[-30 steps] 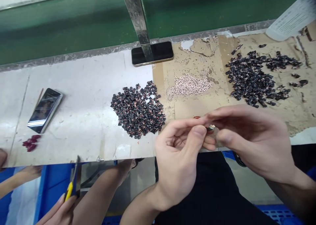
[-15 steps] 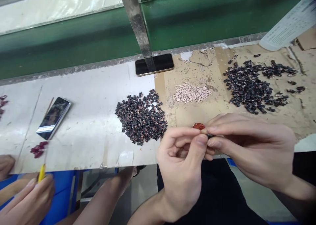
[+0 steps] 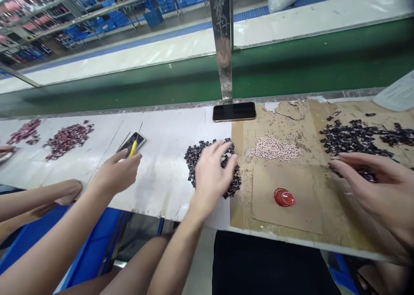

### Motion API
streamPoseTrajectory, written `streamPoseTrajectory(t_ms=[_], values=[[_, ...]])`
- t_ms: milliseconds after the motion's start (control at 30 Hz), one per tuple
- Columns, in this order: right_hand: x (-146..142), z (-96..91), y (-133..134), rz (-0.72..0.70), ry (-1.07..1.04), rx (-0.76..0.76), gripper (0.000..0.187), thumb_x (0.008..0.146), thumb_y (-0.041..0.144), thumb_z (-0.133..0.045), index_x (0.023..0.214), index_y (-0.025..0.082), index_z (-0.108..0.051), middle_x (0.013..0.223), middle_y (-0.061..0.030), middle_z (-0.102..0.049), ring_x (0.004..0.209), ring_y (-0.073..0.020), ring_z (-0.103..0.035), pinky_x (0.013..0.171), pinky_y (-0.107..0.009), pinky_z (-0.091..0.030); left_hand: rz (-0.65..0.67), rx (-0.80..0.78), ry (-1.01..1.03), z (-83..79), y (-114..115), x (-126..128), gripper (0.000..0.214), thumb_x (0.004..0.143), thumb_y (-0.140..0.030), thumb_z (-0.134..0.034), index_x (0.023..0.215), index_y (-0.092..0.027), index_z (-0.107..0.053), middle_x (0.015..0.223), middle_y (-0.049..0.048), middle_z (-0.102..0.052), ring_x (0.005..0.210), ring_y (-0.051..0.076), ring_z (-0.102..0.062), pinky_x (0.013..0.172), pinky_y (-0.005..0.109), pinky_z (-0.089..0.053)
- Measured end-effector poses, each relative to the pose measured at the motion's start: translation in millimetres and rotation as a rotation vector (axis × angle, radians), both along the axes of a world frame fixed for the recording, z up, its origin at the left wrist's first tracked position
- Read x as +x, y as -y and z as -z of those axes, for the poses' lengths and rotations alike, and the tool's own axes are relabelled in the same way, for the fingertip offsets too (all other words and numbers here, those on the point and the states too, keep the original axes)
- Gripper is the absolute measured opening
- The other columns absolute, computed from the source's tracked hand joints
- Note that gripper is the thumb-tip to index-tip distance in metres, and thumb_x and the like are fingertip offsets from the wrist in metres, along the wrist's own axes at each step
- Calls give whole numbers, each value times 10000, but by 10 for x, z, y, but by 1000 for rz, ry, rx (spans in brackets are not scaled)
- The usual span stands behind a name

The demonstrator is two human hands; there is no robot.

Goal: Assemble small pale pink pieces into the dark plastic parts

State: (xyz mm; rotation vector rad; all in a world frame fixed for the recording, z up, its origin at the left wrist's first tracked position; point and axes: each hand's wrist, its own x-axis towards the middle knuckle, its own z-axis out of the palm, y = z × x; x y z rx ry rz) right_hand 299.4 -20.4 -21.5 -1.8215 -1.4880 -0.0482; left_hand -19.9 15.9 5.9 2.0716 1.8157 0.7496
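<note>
My left hand is over the left pile of small black pieces, its fingers spread and holding nothing that I can see. My right hand is at the near edge of the right pile of black pieces. Its thumb and forefinger pinch a small black piece, partly hidden by the fingertips. Between the hands, a glossy red blob or disc lies on a square of cardboard. Behind it is a heap of tiny pale pink bits.
A black-screened phone lies at the foot of a metal post. On the left, a co-worker's hand holds a yellow tool over another phone. Dark red pieces lie beyond. A white container stands at far right.
My hands have parted: the left moved to the left pile, the right to the right pile. The red item, earlier at my fingertips, lies on the cardboard. My view has tilted up.
</note>
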Motion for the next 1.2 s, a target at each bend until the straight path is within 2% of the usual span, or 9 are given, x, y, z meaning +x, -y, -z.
streamPoseTrajectory(t_ms=[33, 100, 233, 367, 533, 667, 867, 1000, 1200], values=[[138, 47, -77, -2, 83, -30, 154, 813, 413, -791, 928, 319, -829, 928, -59, -844, 803, -275, -793, 680, -405, -595, -2, -9, -77, 22, -145, -130, 355, 1027, -251, -627, 1352, -135, -711, 1466, 191, -672, 1389, 372, -599, 1161, 622, -500], [356, 104, -194, -23, 192, -57, 141, 812, 425, -745, 856, 313, -817, 909, -73, -842, 839, -284, -795, 640, -392, -567, 69, -40, -148, 63, -359, -301, 334, 1009, -205, -633, 1320, -148, -742, 1421, 165, -702, 1315, 355, -642, 1135, 571, -525], [496, 99, -269, -131, 330, 43, 236, 859, 441, -668, 728, 287, -789, 776, -91, -819, 710, -281, -761, 553, -391, -512, 178, -86, -188, 105, -480, -362, 247, 993, -163, -625, 1138, -189, -824, 1158, 115, -789, 1142, 327, -694, 1009, 491, -576], [262, 20, -312, -190, 328, 107, 295, 956, 429, -630, 869, 224, -822, 893, -120, -832, 808, -272, -765, 741, -402, -592, 218, -109, -149, 105, -481, -377, 206, 982, -175, -644, 1041, -206, -838, 1089, 108, -802, 1087, 320, -695, 989, 483, -552], [-313, -50, -550, -500, 348, -80, 293, 1009, 398, -628, 1125, 205, -815, 1144, -89, -814, 1038, -259, -737, 922, -409, -601, 193, -139, 4, 104, -519, -444, 126, 916, -182, -718, 960, -203, -834, 1033, 95, -820, 949, 270, -729, 929, 447, -564], [-623, -39, -727, -649, 395, -207, 287, 1038, 356, -588, 1155, 206, -802, 1200, -104, -789, 1054, -289, -718, 901, -459, -592, 132, -157, 164, 102, -489, -465, 41, 843, -219, -784, 853, -204, -821, 885, 67, -822, 770, 209, -706, 763, 361, -577], [-708, 20, -826, -707, 415, -234, 305, 1026, 220, -533, 964, 220, -832, 1047, -98, -805, 890, -269, -725, 771, -422, -572, 27, -173, 414, 70, -378, -491, 96, 787, -269, -845, 820, -184, -815, 731, 36, -783, 620, 154, -643, 614, 293, -543], [-702, 41, -844, -682, 391, -190, 305, 993, 186, -529, 927, 214, -826, 988, -100, -809, 844, -276, -738, 705, -411, -563, -19, -176, 585, 3, -208, -472, 174, 804, -324, -853, 884, -176, -808, 813, 53, -811, 680, 149, -709, 654, 278, -594], [-699, -15, -846, -663, 332, -154, 281, 986, 215, -547, 981, 210, -828, 1012, -81, -836, 865, -271, -786, 732, -422, -625, -38, -196, 871, -106, 83, -347, 184, 838, -314, -832, 889, -178, -719, 871, 73, -825, 834, 172, -794, 773, 282, -651]])
